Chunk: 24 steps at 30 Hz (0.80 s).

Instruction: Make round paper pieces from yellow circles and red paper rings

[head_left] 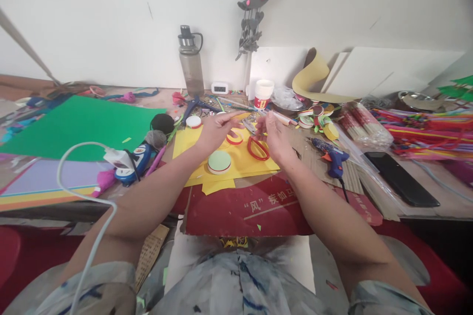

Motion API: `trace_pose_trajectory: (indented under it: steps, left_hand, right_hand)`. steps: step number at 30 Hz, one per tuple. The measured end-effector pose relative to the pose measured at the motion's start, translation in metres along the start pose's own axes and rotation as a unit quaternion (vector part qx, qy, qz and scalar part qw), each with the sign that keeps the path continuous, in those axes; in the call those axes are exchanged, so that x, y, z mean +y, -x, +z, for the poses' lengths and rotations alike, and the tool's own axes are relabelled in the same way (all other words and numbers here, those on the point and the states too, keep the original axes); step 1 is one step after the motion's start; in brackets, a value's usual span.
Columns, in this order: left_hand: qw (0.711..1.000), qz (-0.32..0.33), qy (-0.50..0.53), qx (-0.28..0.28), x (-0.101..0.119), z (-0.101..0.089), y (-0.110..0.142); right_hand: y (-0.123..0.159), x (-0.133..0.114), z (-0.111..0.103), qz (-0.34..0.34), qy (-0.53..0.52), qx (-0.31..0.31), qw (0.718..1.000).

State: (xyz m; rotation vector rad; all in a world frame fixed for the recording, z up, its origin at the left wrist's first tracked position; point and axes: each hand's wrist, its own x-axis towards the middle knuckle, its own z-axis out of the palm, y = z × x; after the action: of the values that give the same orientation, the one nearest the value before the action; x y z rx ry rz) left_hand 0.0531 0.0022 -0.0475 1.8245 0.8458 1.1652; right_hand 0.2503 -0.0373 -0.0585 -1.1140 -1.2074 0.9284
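My left hand [220, 131] hovers over yellow sheets [192, 157] with its fingers stretched out and apart, and nothing shows in it. Facing it, my right hand [276, 139] has its fingers loosely bent and apart, and I see no object in its grasp. Red-handled scissors [258, 149] lie right beside the right hand, blades pointing away. Beneath the left hand is a red and yellow ring [235, 137], partly covered by the fingers. A round piece with a pale green top [219, 162] sits nearer to me on the yellow sheets.
Blue glue guns lie at the right [335, 160] and back [199, 107]. A bottle [191, 69] and paper cup [263, 94] stand behind. Green sheet [81, 128] and power strip [135, 165] are left; phone [401, 178] and pipe cleaners [417, 133] right. A white cable [98, 236] crosses my left arm.
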Motion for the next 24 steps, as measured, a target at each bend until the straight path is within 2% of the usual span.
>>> trace_pose_trajectory:
  steps: [1, 3, 6, 9, 12, 15, 17, 19, 24]
  left_hand:
    - [0.997, 0.049, -0.041, 0.035, -0.005, -0.002, -0.001]
    - [0.978, 0.15, -0.129, 0.061, -0.014, -0.005, -0.003]
    - [0.942, 0.253, -0.216, 0.029, -0.022, -0.005, -0.003]
    - [0.935, 0.283, -0.213, -0.011, -0.018, -0.001, 0.0]
    - [0.968, 0.218, -0.12, -0.016, -0.007, 0.003, 0.002]
    - [0.995, 0.094, 0.017, -0.002, 0.001, 0.004, 0.001]
    - [0.996, 0.017, 0.083, 0.0, 0.004, 0.004, -0.002]
    - [0.991, -0.035, 0.126, 0.01, 0.007, 0.005, -0.003]
    - [0.982, -0.078, 0.168, 0.045, 0.016, 0.01, -0.001]
  right_hand:
    - [0.001, -0.001, 0.003, 0.016, -0.019, -0.02, 0.999]
    - [0.005, -0.004, 0.009, 0.042, -0.056, -0.073, 0.995]
    - [0.011, -0.01, 0.016, 0.053, -0.082, -0.109, 0.989]
    - [0.011, -0.011, 0.014, 0.026, -0.069, -0.079, 0.994]
    - [0.009, -0.009, 0.007, -0.01, -0.02, -0.071, 0.997]
    - [0.009, -0.008, 0.005, -0.074, 0.082, -0.083, 0.99]
    - [0.011, -0.008, 0.006, -0.116, 0.132, -0.079, 0.981]
    - [0.013, -0.006, 0.008, -0.124, 0.128, -0.071, 0.981]
    - [0.013, -0.002, 0.011, -0.09, 0.078, -0.04, 0.992]
